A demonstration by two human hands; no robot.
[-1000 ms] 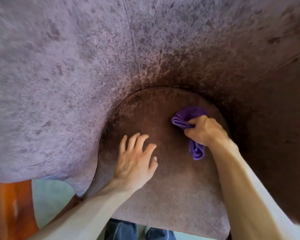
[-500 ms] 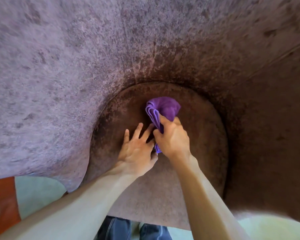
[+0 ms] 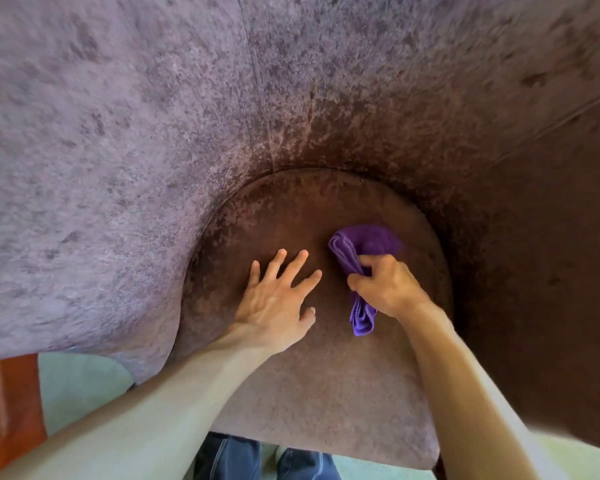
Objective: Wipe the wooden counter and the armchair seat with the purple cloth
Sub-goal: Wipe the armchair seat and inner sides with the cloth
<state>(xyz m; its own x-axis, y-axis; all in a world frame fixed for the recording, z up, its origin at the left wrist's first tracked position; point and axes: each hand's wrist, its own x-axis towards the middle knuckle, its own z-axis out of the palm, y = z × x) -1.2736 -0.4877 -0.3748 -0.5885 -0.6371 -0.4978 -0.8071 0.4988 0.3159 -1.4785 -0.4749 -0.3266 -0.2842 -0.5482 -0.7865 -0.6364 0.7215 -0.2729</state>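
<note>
Purple cloth [image 3: 361,251] bunched in the right hand [image 3: 388,289], clenched around it, centre-right on the armchair seat [image 3: 326,393]. Left hand [image 3: 274,306] lies splayed, empty, bracing beside it. Seat-wiping step; next stroke likely needs firm pressure across the seat.

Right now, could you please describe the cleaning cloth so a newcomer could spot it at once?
Start at the mottled mauve velvet armchair seat filling the middle. On its right half the right hand grips a bunched purple cloth. It is the only vivid, saturated purple thing, brighter than the dull upholstery around it.
</note>
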